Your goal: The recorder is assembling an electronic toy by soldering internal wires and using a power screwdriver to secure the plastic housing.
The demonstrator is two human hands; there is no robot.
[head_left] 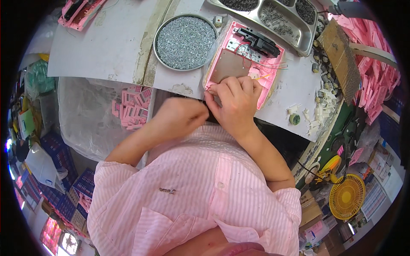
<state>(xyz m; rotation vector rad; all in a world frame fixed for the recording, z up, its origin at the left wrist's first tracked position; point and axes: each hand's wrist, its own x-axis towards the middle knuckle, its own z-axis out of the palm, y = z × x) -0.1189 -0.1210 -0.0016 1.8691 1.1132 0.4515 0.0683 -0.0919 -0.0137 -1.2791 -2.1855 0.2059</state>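
Observation:
A pink plastic housing (273,85) lies on the worktable in front of me. It holds a black mechanism (259,42), a flat brown-grey plate (230,66) and thin red wires (269,65). My right hand (235,100) rests on the housing's near edge with fingers bent over it and the thumb below, close to the left corner. Whether a small part sits under those fingertips is hidden. My left hand (181,116) is curled and blurred by motion, just off the table edge, left of the right hand; its fingertips and anything in them cannot be made out.
A round metal dish (155,42) of small silvery screws stands left of the housing. Behind is a compartmented steel tray (304,50) with dark screws. White plastic parts (324,104) and a green roll (294,119) lie right. A plastic-lined bin (81,115) holds pink frames (134,106).

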